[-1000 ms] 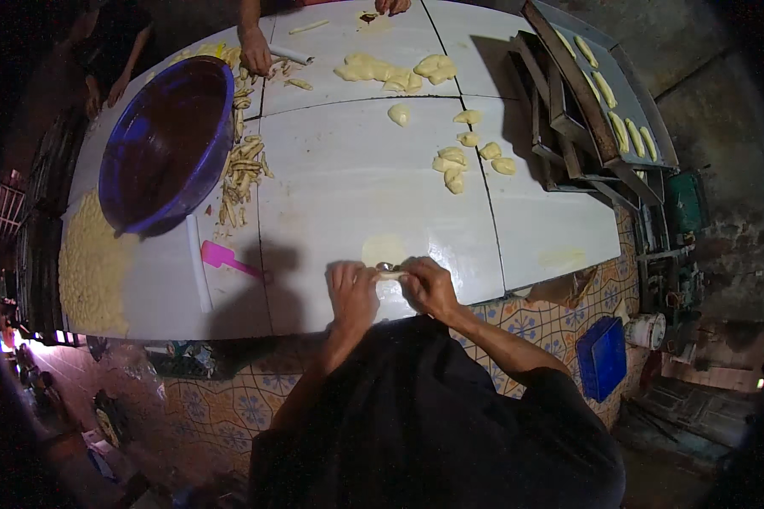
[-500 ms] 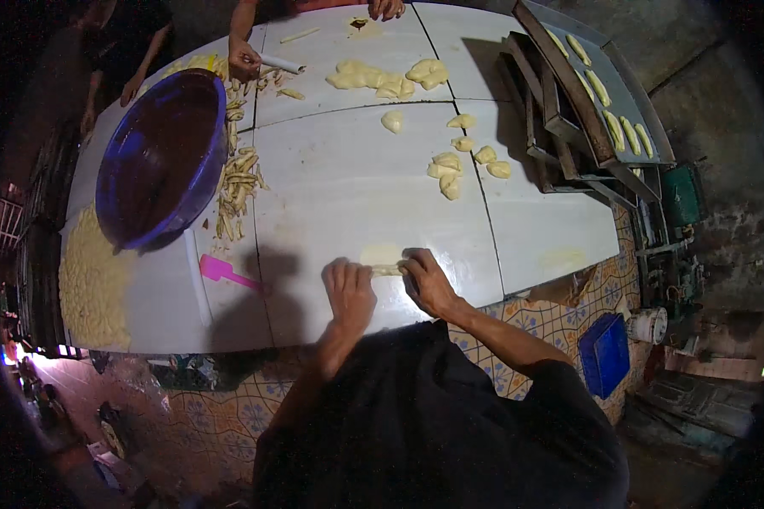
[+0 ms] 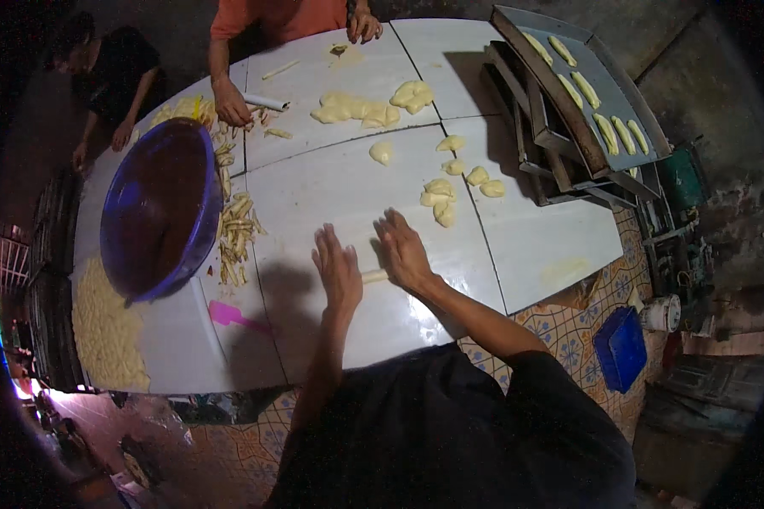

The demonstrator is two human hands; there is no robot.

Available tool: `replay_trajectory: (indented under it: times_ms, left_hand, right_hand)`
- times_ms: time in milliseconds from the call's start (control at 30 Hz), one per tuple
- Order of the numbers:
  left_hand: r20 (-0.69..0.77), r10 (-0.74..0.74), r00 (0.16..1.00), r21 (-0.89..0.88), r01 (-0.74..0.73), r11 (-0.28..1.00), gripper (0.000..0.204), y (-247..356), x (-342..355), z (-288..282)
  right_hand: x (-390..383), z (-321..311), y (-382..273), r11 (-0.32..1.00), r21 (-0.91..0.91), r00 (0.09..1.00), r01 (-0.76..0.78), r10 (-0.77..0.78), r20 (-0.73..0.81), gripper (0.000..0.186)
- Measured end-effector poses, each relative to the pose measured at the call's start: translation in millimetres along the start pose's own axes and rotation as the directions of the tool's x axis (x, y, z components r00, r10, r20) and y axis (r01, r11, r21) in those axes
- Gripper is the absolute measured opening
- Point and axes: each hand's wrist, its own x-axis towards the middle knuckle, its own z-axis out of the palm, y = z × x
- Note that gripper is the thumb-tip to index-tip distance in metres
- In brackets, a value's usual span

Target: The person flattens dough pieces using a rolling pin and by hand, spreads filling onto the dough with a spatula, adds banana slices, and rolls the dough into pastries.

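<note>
A pale dough roll (image 3: 373, 276) lies on the white tabletop near the table's front edge. My left hand (image 3: 339, 268) is flat with fingers stretched out, palm down over the roll's left end. On its other end rests my right hand (image 3: 404, 254), also flat, its fingers extended. Only the middle of the roll shows between them; the ends are hidden under my palms. Ahead of my hands sit several small dough pieces (image 3: 438, 192). Farther off is a bigger dough lump (image 3: 355, 109).
A purple basin (image 3: 205, 222) with dark brown contents stands left, beside filling strips (image 3: 236, 229), a pink spatula (image 3: 229, 314) and a white tube (image 3: 208, 318). Flattened dough (image 3: 106, 331) covers the far-left corner. Stacked metal trays (image 3: 590, 93) hold shaped dough at right. Co-workers (image 3: 272, 21) stand opposite.
My hands have gone from gripping the edges of a flat dough sheet with curled fingers to lying outstretched on a rolled dough piece. The co-worker's hand at the far side shifted slightly.
</note>
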Motion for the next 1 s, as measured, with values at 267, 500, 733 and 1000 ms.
replay_trajectory:
  times_ms: [267, 500, 733, 1000]
  left_hand:
    - [0.094, 0.144, 0.985, -0.333, -0.105, 0.937, 0.044, 7, -42, -21]
    - [0.539, 0.189, 0.821, -0.266, -0.047, 0.963, 0.049, 26, -143, -59]
    - [0.31, -0.268, 0.912, -0.545, 0.401, 0.736, 0.046, 38, -171, -45]
    - [0.2, -0.349, 0.915, -0.747, 0.373, 0.55, 0.041, 58, -132, -50]
  right_hand:
    - [-53, -15, 7, 0.976, 0.207, 0.964, 0.074, -0.123, 0.236, 0.039]
    - [-134, -70, 2, 0.942, 0.336, 0.655, 0.01, -0.261, 0.709, 0.05]
    - [-13, -102, 30, 0.924, -0.353, 0.973, -0.149, 0.074, -0.219, 0.034]
    - [-38, -105, -18, 0.968, 0.252, 0.981, -0.014, -0.035, 0.19, 0.026]
